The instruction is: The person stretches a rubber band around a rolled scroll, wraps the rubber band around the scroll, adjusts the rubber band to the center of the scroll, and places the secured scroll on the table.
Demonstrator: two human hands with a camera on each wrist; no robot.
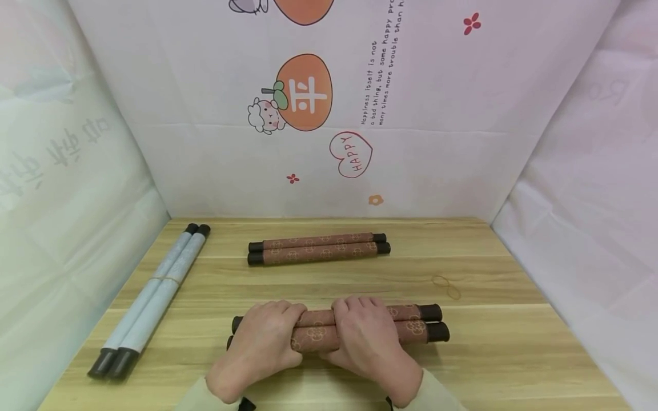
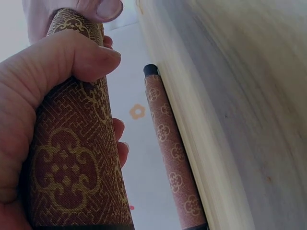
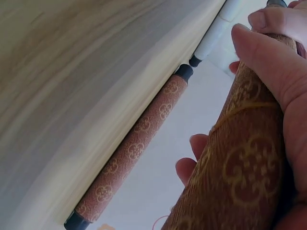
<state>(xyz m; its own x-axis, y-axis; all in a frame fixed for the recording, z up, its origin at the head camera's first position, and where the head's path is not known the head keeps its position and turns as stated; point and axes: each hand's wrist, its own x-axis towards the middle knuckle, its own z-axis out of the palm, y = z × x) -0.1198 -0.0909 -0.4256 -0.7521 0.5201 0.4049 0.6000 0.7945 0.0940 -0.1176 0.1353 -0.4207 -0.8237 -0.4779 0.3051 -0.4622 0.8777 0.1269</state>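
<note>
Side by side, my left hand (image 1: 267, 339) and right hand (image 1: 367, 337) both grip a brown scroll (image 1: 316, 338) with gold flower patterns and black roller ends. It is rolled up from both sides into two parallel rolls and lies crosswise near the front of the table. The left wrist view shows my left thumb (image 2: 93, 60) curled over the patterned roll, with fingertips showing past its far side. In the right wrist view my right thumb (image 3: 273, 60) lies over the roll, and a thin yellowish rubber band (image 3: 247, 106) runs around it.
A second brown scroll (image 1: 319, 251), rolled up, lies farther back on the wooden table (image 1: 493, 365). At the left lies a pale blue scroll (image 1: 159, 285) with a band around it. A loose rubber band (image 1: 446, 286) is at the right. White printed sheets (image 1: 426, 171) enclose the table.
</note>
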